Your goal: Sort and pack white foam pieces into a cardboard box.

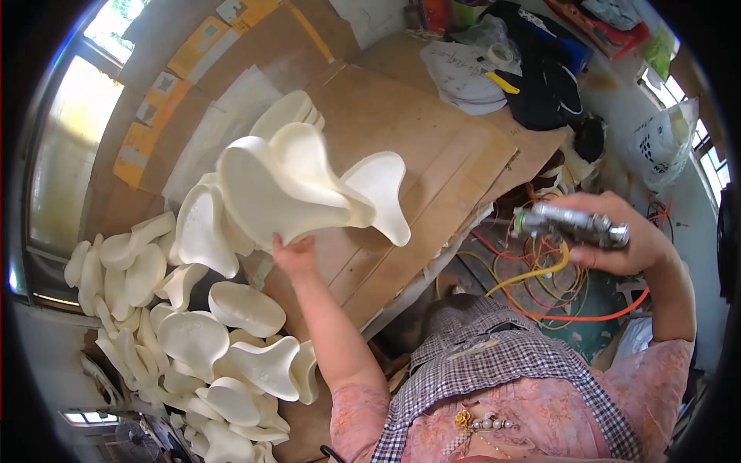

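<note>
My left hand [295, 255] grips the lower edge of a large cream, saddle-shaped foam pad [266, 189]; some of its fingers are hidden behind the pad. More pads of this kind surround it: a curved one [301, 158] overlaps it, a flatter one [382, 185] lies just to the right, and another [204, 231] is to the left. Well apart on the right, my right hand [617, 231] is wrapped round a metal spray gun [575, 224], its nozzle end pointing left toward the table. A yellow hose [532, 272] hangs below the gun.
Cardboard [440, 154] covers the worktable. A big heap of foam pads [193, 343] fills the near left. Cut paper shapes [463, 73] and a black bag [544, 92] lie at the far right. Tangled orange hoses [540, 297] hang beside the table's right edge.
</note>
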A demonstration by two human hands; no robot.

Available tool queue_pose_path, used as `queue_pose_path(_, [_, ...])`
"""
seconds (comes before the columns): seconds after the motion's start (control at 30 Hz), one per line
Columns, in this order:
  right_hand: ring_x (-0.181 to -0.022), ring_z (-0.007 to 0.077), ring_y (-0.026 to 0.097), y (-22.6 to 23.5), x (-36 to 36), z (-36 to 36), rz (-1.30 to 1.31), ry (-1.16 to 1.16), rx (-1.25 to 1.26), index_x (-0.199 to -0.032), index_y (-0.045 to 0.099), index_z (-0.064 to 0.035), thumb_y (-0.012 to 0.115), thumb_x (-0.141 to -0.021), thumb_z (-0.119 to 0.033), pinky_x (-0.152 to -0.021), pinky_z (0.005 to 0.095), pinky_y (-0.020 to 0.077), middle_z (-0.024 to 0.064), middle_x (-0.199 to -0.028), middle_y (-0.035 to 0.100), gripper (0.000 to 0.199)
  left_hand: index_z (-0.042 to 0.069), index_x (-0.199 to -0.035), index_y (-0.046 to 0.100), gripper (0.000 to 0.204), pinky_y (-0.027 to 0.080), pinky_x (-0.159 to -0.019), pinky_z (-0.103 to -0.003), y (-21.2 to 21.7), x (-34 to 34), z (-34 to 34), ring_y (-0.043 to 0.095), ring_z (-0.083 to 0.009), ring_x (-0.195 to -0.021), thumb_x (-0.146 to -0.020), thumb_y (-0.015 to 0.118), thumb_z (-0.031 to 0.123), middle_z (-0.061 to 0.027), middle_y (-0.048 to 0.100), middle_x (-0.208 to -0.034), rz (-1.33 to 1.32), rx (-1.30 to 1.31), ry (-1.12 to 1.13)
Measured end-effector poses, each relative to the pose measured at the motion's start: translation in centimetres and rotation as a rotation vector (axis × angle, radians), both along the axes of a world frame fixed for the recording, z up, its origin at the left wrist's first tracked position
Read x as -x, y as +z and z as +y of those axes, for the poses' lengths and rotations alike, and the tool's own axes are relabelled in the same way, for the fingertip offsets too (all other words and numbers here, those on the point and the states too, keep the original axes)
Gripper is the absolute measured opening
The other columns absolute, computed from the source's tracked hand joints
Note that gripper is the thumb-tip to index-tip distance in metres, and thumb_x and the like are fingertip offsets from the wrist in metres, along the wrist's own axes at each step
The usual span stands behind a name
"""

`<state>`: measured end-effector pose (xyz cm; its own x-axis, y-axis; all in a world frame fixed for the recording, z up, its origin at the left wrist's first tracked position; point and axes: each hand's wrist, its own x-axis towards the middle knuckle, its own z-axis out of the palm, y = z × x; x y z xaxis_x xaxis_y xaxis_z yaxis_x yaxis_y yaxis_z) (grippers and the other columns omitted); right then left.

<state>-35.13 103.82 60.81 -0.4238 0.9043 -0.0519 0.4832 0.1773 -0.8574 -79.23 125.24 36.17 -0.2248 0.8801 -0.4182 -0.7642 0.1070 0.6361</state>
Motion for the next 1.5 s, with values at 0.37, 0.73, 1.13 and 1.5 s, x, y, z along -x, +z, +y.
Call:
queue_pose_path(0.37, [-0.085, 0.0127, 0.052, -5.6, -1.1, 2.1, 0.179, -0.096, 0.159, -0.122, 0.047, 0.0022, 0.07, -0.072, -0.017, -0.078, 0.0269, 0.0427, 0.0051, -0.097, 0.057, 0.058, -0.001, -0.119, 0.048, 0.043, 0.046, -0.086, -0.039, -7.3, -9.8, 4.4, 0.058, -0.0289, -0.099, -0.087, 0.05, 0.027, -0.0137, 0.058, -0.112, 0.011, 0.072, 0.049])
queue_pose_path(0.73, [-0.075, 0.0094, 0.053, -13.7, 8.2, 11.2, 0.19, 0.324, 0.295, -0.126, 0.045, -0.0009, 0.067, -0.074, -0.011, -0.07, 0.0245, 0.0452, 0.0005, -0.084, 0.055, 0.057, 0.0, -0.116, 0.051, 0.037, 0.04, -0.091, -0.031, 3.9, 2.8, -14.4, 0.052, -0.0197, -0.104, -0.085, 0.056, 0.02, -0.0095, 0.056, -0.111, 0.163, -0.382, 0.749])
queue_pose_path(1.13, [-0.08, 0.0084, 0.051, -15.0, 19.8, 15.2, 0.127, 0.668, 0.193, -0.121, 0.051, -0.0048, 0.068, -0.076, -0.003, -0.073, 0.0244, 0.0437, -0.0007, -0.089, 0.056, 0.048, 0.028, -0.144, -0.002, 0.106, 0.023, -0.101, -0.059, -1.4, 15.9, -57.8, 0.017, -0.0439, -0.13, -0.068, 0.058, 0.07, -0.0072, 0.004, -0.15, 0.209, 0.549, 1.588])
queue_pose_path(1.5, [-0.077, 0.0124, 0.056, -1.0, 21.5, 13.7, 0.497, 0.32, 0.11, -0.131, 0.038, 0.0011, 0.072, -0.077, -0.019, -0.072, 0.0267, 0.0474, 0.0052, -0.086, 0.058, 0.067, 0.008, -0.135, 0.027, 0.055, 0.047, -0.078, -0.041, 8.8, 31.0, -17.8, 0.057, -0.0343, -0.093, -0.088, 0.052, 0.02, -0.021, 0.05, -0.119, 0.447, -0.209, 0.681])
